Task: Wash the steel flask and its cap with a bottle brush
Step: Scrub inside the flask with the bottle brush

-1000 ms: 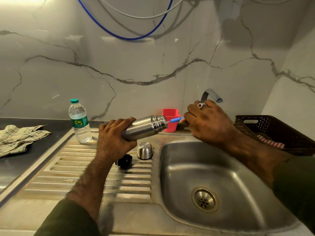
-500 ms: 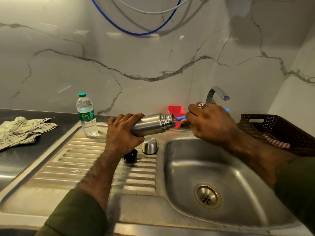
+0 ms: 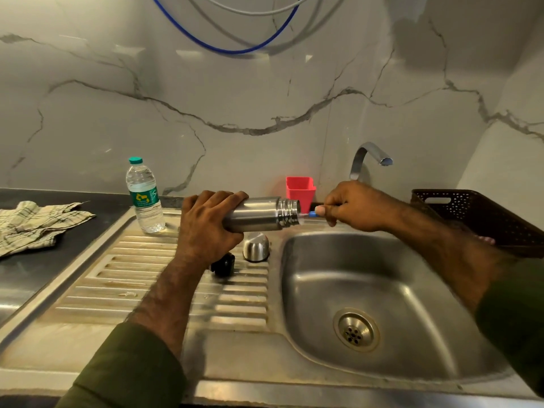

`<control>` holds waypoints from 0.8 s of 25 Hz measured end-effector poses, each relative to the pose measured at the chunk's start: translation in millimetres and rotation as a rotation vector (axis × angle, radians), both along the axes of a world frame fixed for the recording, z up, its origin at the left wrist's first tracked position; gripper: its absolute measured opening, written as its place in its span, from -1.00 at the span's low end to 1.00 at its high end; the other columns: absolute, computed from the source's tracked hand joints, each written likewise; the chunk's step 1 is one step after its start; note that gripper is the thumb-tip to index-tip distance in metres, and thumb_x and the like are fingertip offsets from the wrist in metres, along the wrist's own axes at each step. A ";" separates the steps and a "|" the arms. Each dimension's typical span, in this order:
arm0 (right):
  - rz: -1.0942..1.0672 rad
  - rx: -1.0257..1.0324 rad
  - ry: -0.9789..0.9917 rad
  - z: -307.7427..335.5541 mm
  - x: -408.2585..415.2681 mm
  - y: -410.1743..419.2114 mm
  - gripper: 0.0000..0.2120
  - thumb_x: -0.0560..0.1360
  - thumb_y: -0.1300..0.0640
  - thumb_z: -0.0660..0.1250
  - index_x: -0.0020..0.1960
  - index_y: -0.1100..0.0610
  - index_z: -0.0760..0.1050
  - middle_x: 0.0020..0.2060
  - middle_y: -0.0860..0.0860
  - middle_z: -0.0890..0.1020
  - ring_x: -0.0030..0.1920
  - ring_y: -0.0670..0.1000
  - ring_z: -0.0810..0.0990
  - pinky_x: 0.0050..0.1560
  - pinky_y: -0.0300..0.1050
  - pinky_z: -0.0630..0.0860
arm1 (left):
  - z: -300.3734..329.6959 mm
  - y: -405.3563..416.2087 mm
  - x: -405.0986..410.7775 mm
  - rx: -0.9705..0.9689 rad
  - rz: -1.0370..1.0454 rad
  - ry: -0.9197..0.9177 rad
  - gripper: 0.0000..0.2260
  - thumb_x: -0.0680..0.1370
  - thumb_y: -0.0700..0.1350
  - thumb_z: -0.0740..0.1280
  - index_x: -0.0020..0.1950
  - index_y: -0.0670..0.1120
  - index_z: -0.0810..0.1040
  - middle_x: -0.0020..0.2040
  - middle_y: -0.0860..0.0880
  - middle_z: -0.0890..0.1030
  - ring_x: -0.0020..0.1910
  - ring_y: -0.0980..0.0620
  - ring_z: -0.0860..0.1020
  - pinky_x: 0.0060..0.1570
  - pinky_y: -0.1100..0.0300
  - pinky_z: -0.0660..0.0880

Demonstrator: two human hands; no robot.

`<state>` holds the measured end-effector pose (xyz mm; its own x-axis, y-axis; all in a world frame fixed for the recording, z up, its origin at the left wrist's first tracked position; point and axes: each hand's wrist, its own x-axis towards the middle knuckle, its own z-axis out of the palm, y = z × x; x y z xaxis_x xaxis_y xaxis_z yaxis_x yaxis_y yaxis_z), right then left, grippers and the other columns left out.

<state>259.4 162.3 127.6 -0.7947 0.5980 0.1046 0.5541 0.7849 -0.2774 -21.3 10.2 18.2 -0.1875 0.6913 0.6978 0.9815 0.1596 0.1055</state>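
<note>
Mid-frame, left hand point(image 3: 206, 228) grips flask point(image 3: 259, 214) sideways, right hand point(image 3: 353, 209) pinches brush handle point(image 3: 312, 213) at its mouth — scrubbing inside; cap point(image 3: 256, 247) likely next.

The steel flask point(image 3: 259, 214) lies on its side in the air, its open threaded mouth pointing right. A blue brush handle point(image 3: 312, 213) pokes from the mouth. The domed steel cap point(image 3: 256, 247) sits upside-up on the ridged drainboard point(image 3: 123, 278) below.

A home kitchen: steel sink point(image 3: 391, 293) with ribbed drainboard point(image 3: 164, 290), tap point(image 3: 368, 157), marble-look wall tiles point(image 3: 235, 113).
</note>
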 end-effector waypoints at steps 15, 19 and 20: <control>-0.001 0.091 0.063 13.4 -3.2 -18.2 -0.62 0.55 -0.12 0.46 -0.43 -0.15 0.53 -0.48 -0.21 0.56 -0.33 -0.08 0.56 -0.26 -0.09 0.50 | 2.2 7.7 15.2 0.014 0.019 -0.023 -0.31 0.28 0.05 0.60 0.41 0.11 0.55 0.23 0.03 0.67 0.17 -0.11 0.57 0.27 -0.15 0.36; -0.003 0.066 0.120 19.0 14.1 -0.2 -0.68 0.57 -0.12 0.44 -0.34 -0.09 0.64 -0.44 -0.18 0.61 -0.31 -0.07 0.59 -0.26 -0.02 0.57 | 4.5 -0.2 -3.0 0.035 0.048 -0.059 -0.29 0.27 0.02 0.62 0.42 0.13 0.55 0.23 0.06 0.66 0.18 -0.10 0.56 0.25 -0.13 0.36; -0.043 0.045 0.127 24.2 17.8 4.4 -0.73 0.56 -0.11 0.45 -0.28 -0.06 0.70 -0.40 -0.15 0.65 -0.28 -0.04 0.63 -0.22 0.02 0.62 | 4.7 -0.2 -2.3 0.032 0.076 -0.077 -0.29 0.27 0.02 0.61 0.42 0.13 0.55 0.22 0.06 0.66 0.17 -0.10 0.57 0.24 -0.13 0.36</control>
<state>277.1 166.7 151.7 -0.7471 0.6235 0.2303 0.5499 0.7744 -0.3129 -23.6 10.0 22.9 -0.2925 0.6503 0.7012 0.9555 0.2289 0.1862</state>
